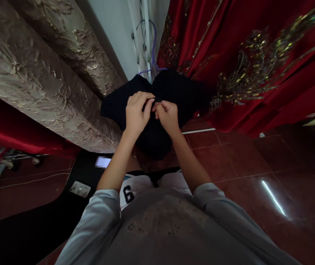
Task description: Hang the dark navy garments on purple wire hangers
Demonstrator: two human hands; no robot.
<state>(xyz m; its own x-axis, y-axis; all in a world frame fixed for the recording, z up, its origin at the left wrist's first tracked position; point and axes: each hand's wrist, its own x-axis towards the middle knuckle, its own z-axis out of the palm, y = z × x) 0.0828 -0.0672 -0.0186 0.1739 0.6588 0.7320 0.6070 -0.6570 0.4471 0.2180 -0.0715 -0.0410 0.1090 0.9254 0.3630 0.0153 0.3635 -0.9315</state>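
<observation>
A dark navy or black shirt (157, 136) hangs in front of me on a purple hanger (154, 44). My left hand (139, 110) pinches its front near the neckline, thumb against forefinger. Close beside it on the right, my right hand (167, 114) has its fingers curled in on the same front edge. Between the fingertips a small dark bit of the cloth sticks up; whether it is a button or a fold I cannot tell. The shirt's lower part drops toward my knees.
White metal rack bars (146, 33) stand behind the hanger. A beige textured curtain (63, 84) hangs left, and a red sequined curtain (245, 66) hangs right. On a black seat (71, 173) at my left lie a phone (80, 189) and a lit screen (102, 162). Red tiles (245, 162) cover the floor.
</observation>
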